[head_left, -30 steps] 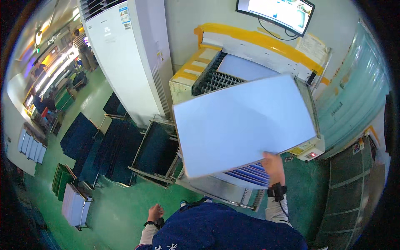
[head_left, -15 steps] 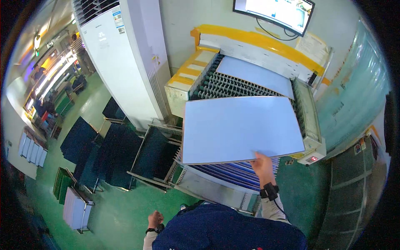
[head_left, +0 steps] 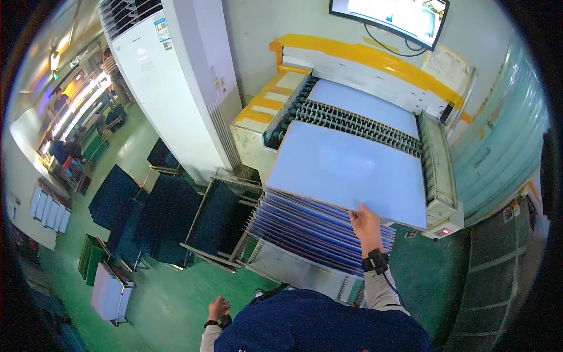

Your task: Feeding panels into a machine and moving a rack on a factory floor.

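Head view: pale panel (head_left: 346, 161), long axis left-right, right end nearer; right hand (head_left: 366, 224) clamped on edge.

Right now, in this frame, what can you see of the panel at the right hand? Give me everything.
The panel is a flat, thin, rectangular sheet, pale blue-white and smooth-looking, with a narrow brownish edge and a faint sheen. It lies face up, slightly askew in the picture, its far part over the rollers, its near part above a row of similar sheets. The right hand touches its near edge, right of the middle. Its underside is hidden, and its exact material can't be told.
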Demonstrator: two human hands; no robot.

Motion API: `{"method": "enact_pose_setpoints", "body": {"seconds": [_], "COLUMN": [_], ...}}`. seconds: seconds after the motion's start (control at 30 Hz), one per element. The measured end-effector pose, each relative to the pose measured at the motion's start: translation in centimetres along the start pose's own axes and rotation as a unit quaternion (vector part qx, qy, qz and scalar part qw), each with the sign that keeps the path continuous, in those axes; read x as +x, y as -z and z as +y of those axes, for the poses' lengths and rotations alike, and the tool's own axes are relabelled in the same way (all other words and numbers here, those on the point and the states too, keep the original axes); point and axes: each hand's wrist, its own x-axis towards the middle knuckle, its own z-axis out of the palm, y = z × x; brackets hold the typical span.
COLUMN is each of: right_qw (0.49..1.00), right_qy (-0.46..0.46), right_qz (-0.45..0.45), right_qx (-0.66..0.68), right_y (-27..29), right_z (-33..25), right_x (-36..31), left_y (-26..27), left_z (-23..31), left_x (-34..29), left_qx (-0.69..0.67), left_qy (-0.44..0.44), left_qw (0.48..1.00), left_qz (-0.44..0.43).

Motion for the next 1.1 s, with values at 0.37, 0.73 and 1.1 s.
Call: {"method": "enact_pose_setpoints", "body": {"seconds": [0.37,0.73,1.1], "right_qw": [0.986,0.991,0.958], "right_qy": [-0.11,-0.095,-0.126], "right_qz": [-0.044,-0.005,-0.063], "right_qx": [-0.119,-0.09,-0.251], "right_y": [-3.1,-4.4,-4.6], "right_z": [-0.9,-1.9,1.3], "right_x": [1.6,7.0,4.1], "left_y": [-0.1,-1.4,4.7], "left_z": [-0.6,0.0,-5.3], "left_x": [-2.3,-3.3,2.9], "left_qx": [0.043,0.021,0.145], "left_qy": [0.024,0.006,-0.143], "left_qw": [0.998,0.998,0.979], "left_qz": [0.047,0.061,-0.025]}}
